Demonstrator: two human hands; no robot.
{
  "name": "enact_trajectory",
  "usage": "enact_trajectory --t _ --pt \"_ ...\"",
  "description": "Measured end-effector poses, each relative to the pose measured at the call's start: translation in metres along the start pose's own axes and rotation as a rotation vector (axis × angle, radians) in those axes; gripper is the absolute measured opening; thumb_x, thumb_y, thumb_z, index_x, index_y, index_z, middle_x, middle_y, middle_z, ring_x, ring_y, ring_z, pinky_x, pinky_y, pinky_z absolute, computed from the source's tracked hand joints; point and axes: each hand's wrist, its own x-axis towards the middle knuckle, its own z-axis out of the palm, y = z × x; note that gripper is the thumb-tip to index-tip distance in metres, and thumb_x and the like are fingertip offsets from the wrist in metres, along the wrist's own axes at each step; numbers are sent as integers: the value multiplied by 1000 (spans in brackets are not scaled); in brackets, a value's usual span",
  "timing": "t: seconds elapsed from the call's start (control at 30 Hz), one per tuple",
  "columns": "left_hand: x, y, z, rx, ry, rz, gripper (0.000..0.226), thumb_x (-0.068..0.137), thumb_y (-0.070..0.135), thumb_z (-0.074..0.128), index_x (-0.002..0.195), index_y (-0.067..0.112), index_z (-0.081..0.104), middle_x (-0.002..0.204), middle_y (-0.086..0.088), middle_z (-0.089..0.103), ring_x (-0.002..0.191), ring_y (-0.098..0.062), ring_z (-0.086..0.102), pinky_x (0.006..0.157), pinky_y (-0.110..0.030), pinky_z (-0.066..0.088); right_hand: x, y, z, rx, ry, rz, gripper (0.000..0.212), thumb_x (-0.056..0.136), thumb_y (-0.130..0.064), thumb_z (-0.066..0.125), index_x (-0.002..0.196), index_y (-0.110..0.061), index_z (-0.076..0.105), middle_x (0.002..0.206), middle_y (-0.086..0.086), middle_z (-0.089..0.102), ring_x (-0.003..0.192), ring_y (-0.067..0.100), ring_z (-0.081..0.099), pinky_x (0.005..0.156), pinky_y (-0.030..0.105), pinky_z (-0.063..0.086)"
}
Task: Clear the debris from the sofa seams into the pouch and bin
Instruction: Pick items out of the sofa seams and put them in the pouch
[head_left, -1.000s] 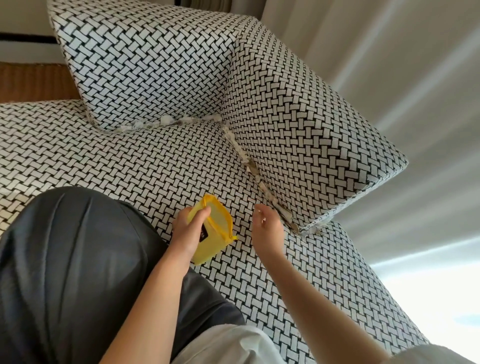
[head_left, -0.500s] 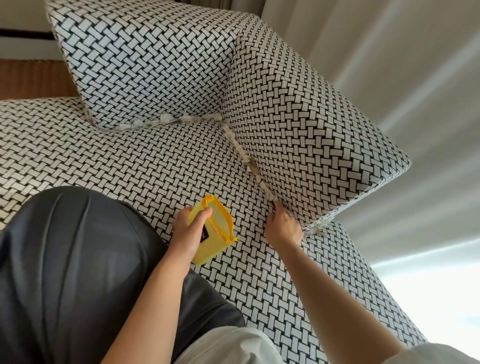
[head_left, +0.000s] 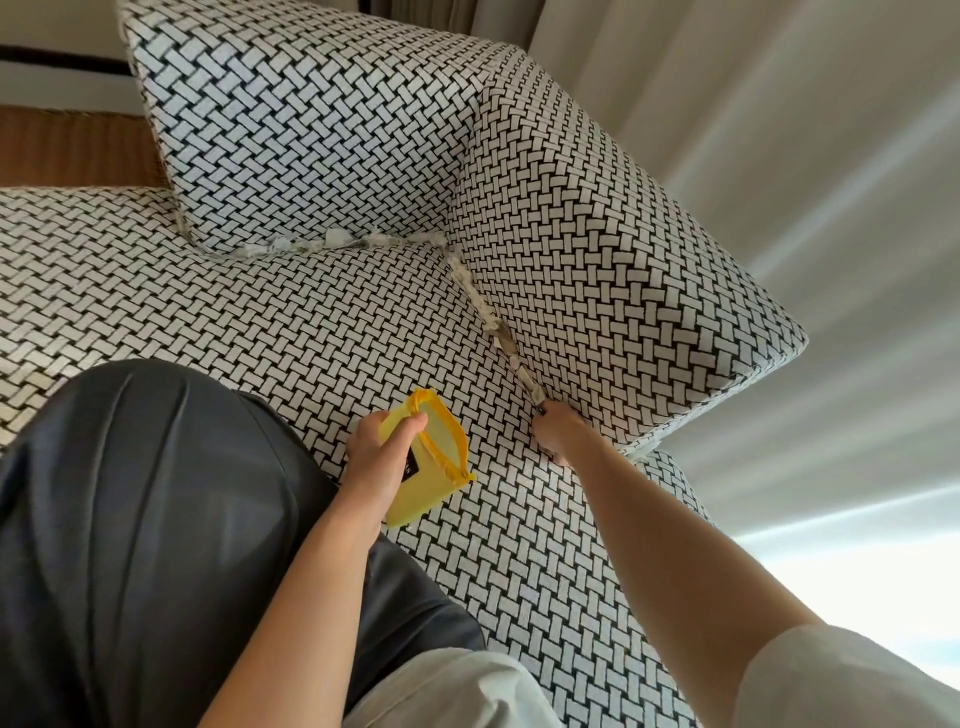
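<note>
My left hand (head_left: 379, 457) grips a yellow pouch (head_left: 434, 462), its zipped mouth held open, low over the black-and-white woven sofa seat (head_left: 260, 322). My right hand (head_left: 558, 428) reaches into the seam between the seat and the right cushion (head_left: 597, 249). Its fingertips are tucked into the gap, so what they touch is hidden. Pale and brownish debris (head_left: 493, 322) lines that seam above the hand. More white debris (head_left: 332, 241) lies in the seam under the back cushion (head_left: 311, 119).
My dark-trousered leg (head_left: 130, 519) rests on the seat at the left. Pale curtains (head_left: 779, 130) hang behind the sofa at the right. A brown floor strip (head_left: 67, 150) shows at the upper left.
My right hand moved from hovering over the seat, right and up, into the seam beside the right cushion. The left hand and pouch stayed put.
</note>
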Motion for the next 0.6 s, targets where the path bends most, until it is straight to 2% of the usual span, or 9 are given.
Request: enact_trajectory --t 0.03,0.1,0.17,0.27,0.37,0.47,0.53,0.6 --pt "1 -1 0 5 1 3 67 75 57 55 131 24 39 134 -12 40 116 -28 46 96 -53 42 0 -1 -1 13 -8 10 42 96 -3 35 138 -7 32 104 15 57 76 19 58 63 26 50" --pt "3 -2 -1 20 2 7 61 83 52 55 133 22 39 135 -12 40 116 -29 45 95 -51 43 0 -3 -3 54 -10 34 43 96 -4 33 138 -8 31 84 11 53 60 14 48 53 23 46" --pt "3 -1 -2 21 -5 6 59 85 50 54 133 20 40 135 -12 40 116 -29 46 92 -48 44 1 -2 -1 82 33 41 38 96 -6 35 134 -7 36 73 7 46 55 12 42 50 21 42" --pt "0 -1 -3 5 -21 2 66 80 55 56 132 19 40 134 -14 41 115 -30 47 92 -48 44 4 1 10 123 149 32 26 96 -9 38 119 -5 51 72 4 50 53 10 43 42 19 36" --pt "0 -2 -2 -1 -12 1 61 84 51 55 133 20 38 136 -13 38 116 -30 46 87 -44 43 9 7 18 220 253 19 21 95 -11 43 107 -7 60 76 5 58 52 10 46 39 19 34" --pt "2 -3 -1 13 -15 -6 62 84 51 54 135 20 36 138 -12 35 117 -29 44 85 -41 42 12 6 20 243 317 21 18 93 -10 47 101 -6 63 76 6 61 54 12 50 42 21 37" --pt "3 -3 0 17 -8 1 61 84 50 55 134 20 38 138 -11 34 116 -28 44 85 -41 43 14 5 23 213 374 33 16 92 -11 49 99 -6 63 80 8 64 63 18 59 51 26 48" --pt "2 -2 1 26 8 3 62 84 50 55 135 21 36 138 -10 31 113 -25 43 79 -38 40 14 3 25 177 399 37 15 92 -13 50 97 -7 63 83 9 65 70 22 62 58 29 51"
